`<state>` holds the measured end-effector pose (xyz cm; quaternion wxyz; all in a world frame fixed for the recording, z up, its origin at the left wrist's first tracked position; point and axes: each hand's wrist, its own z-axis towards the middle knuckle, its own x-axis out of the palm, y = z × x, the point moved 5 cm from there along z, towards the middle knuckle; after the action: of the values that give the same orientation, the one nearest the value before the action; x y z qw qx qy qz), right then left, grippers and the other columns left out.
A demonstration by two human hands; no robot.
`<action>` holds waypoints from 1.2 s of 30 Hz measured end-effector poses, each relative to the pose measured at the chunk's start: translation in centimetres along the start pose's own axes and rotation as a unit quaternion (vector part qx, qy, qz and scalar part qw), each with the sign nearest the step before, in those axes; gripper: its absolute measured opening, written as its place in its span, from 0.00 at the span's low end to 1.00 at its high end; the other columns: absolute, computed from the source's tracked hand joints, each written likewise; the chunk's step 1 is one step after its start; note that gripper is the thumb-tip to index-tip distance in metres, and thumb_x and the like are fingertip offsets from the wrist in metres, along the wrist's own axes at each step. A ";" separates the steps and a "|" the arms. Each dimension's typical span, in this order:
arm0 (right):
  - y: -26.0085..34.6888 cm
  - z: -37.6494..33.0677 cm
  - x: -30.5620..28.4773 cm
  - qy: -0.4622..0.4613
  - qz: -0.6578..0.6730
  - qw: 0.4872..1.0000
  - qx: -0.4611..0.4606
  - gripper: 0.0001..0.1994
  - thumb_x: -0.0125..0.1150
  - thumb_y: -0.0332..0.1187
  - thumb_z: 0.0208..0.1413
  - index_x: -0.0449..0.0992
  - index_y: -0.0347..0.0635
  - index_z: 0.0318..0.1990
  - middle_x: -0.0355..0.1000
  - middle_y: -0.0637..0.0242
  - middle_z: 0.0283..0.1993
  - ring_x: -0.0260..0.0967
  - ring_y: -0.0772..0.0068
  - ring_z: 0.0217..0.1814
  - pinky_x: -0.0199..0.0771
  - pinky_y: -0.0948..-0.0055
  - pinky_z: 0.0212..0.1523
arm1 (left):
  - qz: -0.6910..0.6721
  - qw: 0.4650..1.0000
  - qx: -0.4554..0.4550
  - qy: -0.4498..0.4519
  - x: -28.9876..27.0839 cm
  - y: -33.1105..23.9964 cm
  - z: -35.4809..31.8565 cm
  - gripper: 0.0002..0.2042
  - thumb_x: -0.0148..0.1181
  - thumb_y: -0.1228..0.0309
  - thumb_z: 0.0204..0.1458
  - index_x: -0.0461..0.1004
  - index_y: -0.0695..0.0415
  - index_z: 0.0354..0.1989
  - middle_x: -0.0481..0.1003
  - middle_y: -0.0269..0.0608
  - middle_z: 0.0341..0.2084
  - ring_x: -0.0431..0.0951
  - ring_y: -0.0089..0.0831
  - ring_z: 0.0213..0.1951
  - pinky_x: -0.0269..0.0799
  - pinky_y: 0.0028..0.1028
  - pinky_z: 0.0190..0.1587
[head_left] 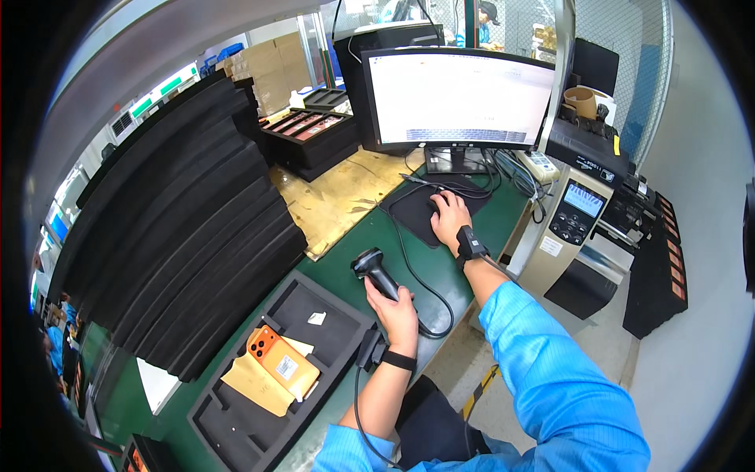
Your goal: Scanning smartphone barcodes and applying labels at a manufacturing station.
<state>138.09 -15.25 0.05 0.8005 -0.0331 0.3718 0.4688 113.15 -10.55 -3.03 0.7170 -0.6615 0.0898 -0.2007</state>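
My left hand [395,321] is wrapped round the handle of a black barcode scanner [381,279], its head tilted up over the green table. A cable curls away from its handle. Farther off to the right, my right hand [450,222] rests over a dark computer mouse [435,204], mostly covered by the fingers, on a black mouse pad [417,212]. Left of my left hand lies a black foam tray [321,293]. In it, an orange phone [285,363] with a white label lies back up, partly on a tan envelope [255,384]. A small white scrap [317,318] sits near the tray's far side.
A tall stack of black foam trays [173,228] stands at the left. Behind the mouse pad is a lit monitor [460,98]; a label printer [578,212] stands at the right. A black box with compartments [307,145] sits on brown board [346,197] farther back. Loose cables cross the table.
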 end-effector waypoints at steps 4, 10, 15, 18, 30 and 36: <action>0.1 0.0 -0.1 0.000 0.003 1.000 0.001 0.20 0.61 0.28 0.45 0.74 0.48 0.50 0.67 0.60 0.55 0.64 0.52 0.58 0.68 0.56 0.58 | -0.009 1.000 0.006 -0.002 0.0 -0.2 0.0 0.34 0.55 0.78 0.55 0.46 0.65 0.70 0.55 0.50 0.59 0.75 0.32 0.40 0.80 0.30 0.37; 0.0 0.0 0.1 0.009 0.005 1.000 0.006 0.20 0.61 0.28 0.46 0.74 0.48 0.50 0.67 0.60 0.55 0.63 0.52 0.58 0.68 0.56 0.59 | -0.006 1.000 -0.002 0.005 0.0 -0.1 0.1 0.34 0.55 0.78 0.55 0.46 0.65 0.70 0.56 0.49 0.59 0.75 0.32 0.41 0.80 0.30 0.37; 0.0 0.0 0.0 -0.002 0.012 1.000 -0.006 0.20 0.61 0.28 0.46 0.74 0.48 0.50 0.67 0.60 0.55 0.64 0.52 0.58 0.68 0.56 0.58 | -0.017 1.000 0.007 0.002 0.0 -0.2 0.1 0.34 0.55 0.79 0.54 0.47 0.65 0.69 0.56 0.49 0.59 0.74 0.31 0.41 0.81 0.29 0.36; 0.0 0.0 0.0 -0.004 0.013 1.000 -0.005 0.20 0.61 0.28 0.46 0.75 0.48 0.50 0.67 0.60 0.56 0.64 0.52 0.58 0.68 0.56 0.58 | -0.015 1.000 0.004 0.002 0.0 -0.1 0.1 0.35 0.55 0.79 0.54 0.47 0.65 0.69 0.57 0.49 0.59 0.74 0.30 0.41 0.81 0.28 0.36; 0.2 0.0 -0.1 -0.008 0.013 1.000 -0.005 0.20 0.61 0.28 0.44 0.74 0.47 0.50 0.67 0.60 0.55 0.64 0.52 0.57 0.69 0.56 0.57 | -0.046 0.998 0.037 0.014 0.1 0.6 0.4 0.35 0.54 0.80 0.53 0.46 0.65 0.69 0.55 0.55 0.60 0.75 0.36 0.42 0.82 0.30 0.36; 0.1 0.0 -0.5 -0.048 0.026 0.999 -0.004 0.19 0.57 0.28 0.44 0.77 0.46 0.47 0.70 0.57 0.51 0.67 0.51 0.54 0.71 0.54 0.54 | -0.048 0.997 -0.013 0.051 0.0 0.7 0.6 0.33 0.55 0.80 0.55 0.47 0.63 0.69 0.62 0.45 0.51 0.74 0.29 0.37 0.78 0.28 0.35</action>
<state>137.89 -15.58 0.45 0.8050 -0.0043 0.3320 0.4917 113.51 -9.97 -3.61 0.6923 -0.6634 0.0969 -0.2670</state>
